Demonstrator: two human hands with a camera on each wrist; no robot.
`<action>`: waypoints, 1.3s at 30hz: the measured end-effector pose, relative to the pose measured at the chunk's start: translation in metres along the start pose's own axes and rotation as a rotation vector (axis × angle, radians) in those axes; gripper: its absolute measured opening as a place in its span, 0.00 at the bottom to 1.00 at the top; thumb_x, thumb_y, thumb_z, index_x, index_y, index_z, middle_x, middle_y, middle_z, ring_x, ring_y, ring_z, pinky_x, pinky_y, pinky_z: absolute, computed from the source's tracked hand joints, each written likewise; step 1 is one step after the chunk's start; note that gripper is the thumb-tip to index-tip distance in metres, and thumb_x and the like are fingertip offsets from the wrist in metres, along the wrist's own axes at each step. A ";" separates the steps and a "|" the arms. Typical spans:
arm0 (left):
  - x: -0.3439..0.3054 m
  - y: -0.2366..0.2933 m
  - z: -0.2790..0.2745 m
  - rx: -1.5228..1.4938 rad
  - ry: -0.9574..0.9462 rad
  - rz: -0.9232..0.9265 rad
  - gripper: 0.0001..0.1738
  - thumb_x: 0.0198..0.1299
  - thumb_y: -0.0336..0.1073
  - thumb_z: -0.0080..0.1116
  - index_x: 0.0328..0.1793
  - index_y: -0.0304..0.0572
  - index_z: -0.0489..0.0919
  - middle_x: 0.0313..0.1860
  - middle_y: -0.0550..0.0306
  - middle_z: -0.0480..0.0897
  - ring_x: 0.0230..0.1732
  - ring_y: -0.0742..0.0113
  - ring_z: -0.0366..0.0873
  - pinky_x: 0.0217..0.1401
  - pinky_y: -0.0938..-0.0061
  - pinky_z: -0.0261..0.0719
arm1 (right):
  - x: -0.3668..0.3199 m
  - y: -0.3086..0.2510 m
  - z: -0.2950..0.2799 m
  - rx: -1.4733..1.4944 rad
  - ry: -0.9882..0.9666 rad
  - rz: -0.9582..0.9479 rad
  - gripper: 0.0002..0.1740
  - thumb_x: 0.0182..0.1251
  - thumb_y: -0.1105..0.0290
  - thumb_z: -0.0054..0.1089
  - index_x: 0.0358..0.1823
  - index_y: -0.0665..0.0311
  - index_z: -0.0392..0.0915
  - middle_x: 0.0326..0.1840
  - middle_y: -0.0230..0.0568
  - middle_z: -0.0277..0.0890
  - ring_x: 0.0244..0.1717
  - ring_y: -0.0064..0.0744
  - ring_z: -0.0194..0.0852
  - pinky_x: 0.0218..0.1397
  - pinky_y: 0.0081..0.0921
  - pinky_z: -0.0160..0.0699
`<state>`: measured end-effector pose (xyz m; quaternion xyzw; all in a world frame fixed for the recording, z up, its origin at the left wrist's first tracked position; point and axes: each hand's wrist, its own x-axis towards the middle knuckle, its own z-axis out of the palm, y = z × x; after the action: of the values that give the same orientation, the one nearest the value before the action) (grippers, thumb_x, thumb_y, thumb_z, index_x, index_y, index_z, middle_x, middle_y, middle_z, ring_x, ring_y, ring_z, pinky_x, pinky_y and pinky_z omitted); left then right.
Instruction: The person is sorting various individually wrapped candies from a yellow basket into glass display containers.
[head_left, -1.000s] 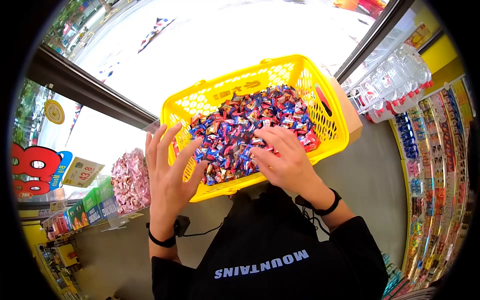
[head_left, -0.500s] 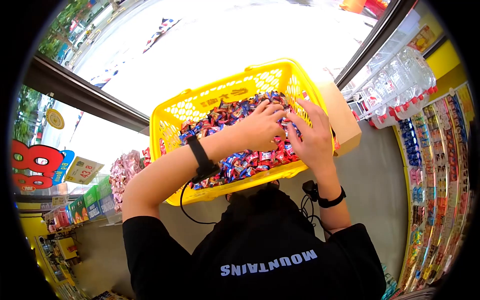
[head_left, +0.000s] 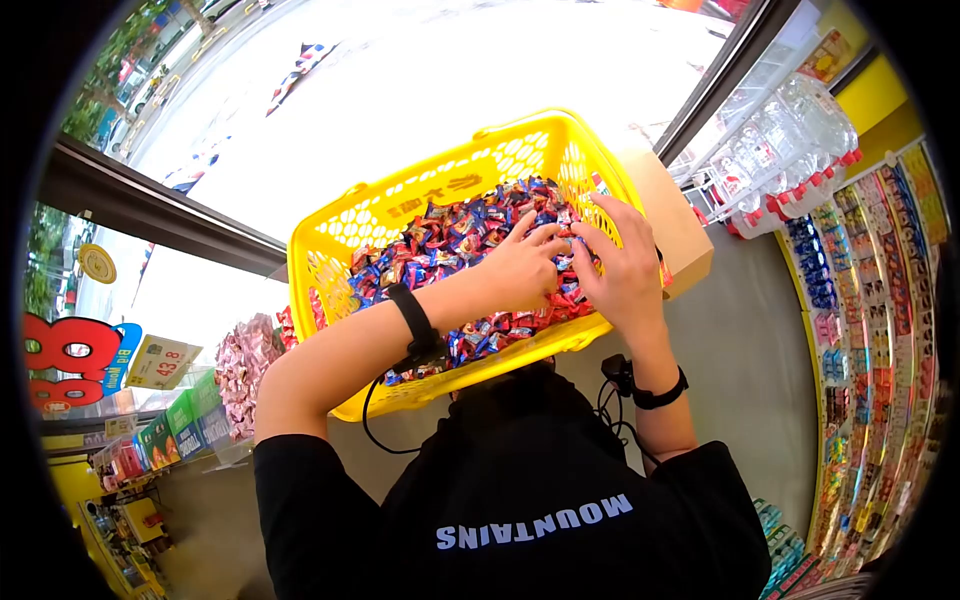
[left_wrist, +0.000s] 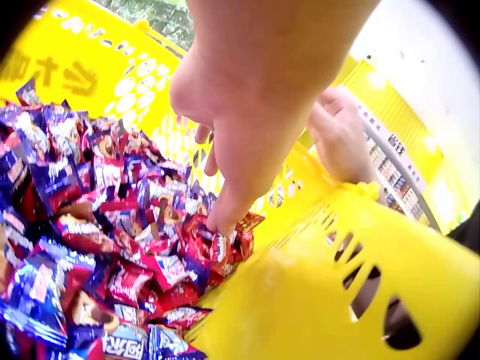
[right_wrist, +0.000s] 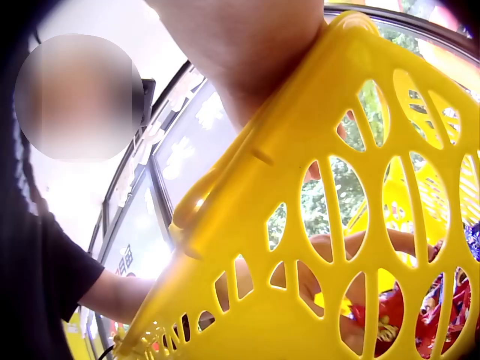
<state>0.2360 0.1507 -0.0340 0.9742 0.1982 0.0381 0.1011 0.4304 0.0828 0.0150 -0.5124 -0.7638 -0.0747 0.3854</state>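
Note:
A yellow basket (head_left: 372,410) holds a heap of small wrapped candies (head_left: 425,262) in blue, red and purple wrappers. My left arm reaches across the heap, and the left hand (head_left: 522,268) is over its right part, fingers spread and slightly bent. In the left wrist view, a fingertip of the left hand (left_wrist: 238,146) touches red-wrapped candies (left_wrist: 222,251) by the basket wall. At the basket's right end, the right hand (head_left: 625,272) has its fingers extended inward past the rim, close to the left fingers. The basket wall hides part of it in the right wrist view.
A cardboard box (head_left: 682,245) stands behind the basket's right end. Packed bottles (head_left: 790,150) and a candy shelf (head_left: 870,330) are on the right. Pink-wrapped sweets (head_left: 248,365) and a price sign (head_left: 160,362) stand on the left, by the window.
My left hand has swung from the basket's left side across to the right part of the heap. The right hand has moved right to the basket's end. Over the last half second, both barely moved.

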 end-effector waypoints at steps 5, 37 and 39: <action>-0.028 0.004 -0.050 -0.018 0.095 -0.085 0.10 0.51 0.51 0.81 0.37 0.63 0.98 0.73 0.57 0.80 0.85 0.46 0.63 0.92 0.37 0.51 | 0.000 -0.004 -0.003 0.148 -0.137 -0.022 0.17 0.61 0.64 0.82 0.50 0.59 0.88 0.66 0.44 0.82 0.69 0.51 0.79 0.75 0.50 0.77; -0.211 0.074 -0.097 0.302 0.338 -0.403 0.05 0.63 0.39 0.69 0.43 0.53 0.91 0.72 0.60 0.82 0.84 0.54 0.69 0.93 0.34 0.50 | 0.009 -0.152 0.041 0.219 -0.292 -0.382 0.13 0.58 0.67 0.78 0.44 0.61 0.88 0.64 0.45 0.82 0.70 0.47 0.79 0.76 0.53 0.75; -0.220 0.086 -0.096 0.342 0.332 -0.451 0.05 0.64 0.37 0.67 0.43 0.51 0.90 0.72 0.60 0.82 0.85 0.54 0.69 0.93 0.33 0.50 | 0.004 -0.159 0.044 0.259 -0.289 -0.395 0.12 0.60 0.68 0.75 0.45 0.61 0.87 0.66 0.46 0.82 0.72 0.47 0.78 0.77 0.53 0.74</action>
<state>0.0559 0.0038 0.0708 0.8892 0.4261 0.1393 -0.0920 0.2732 0.0345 0.0320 -0.3053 -0.8991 0.0237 0.3127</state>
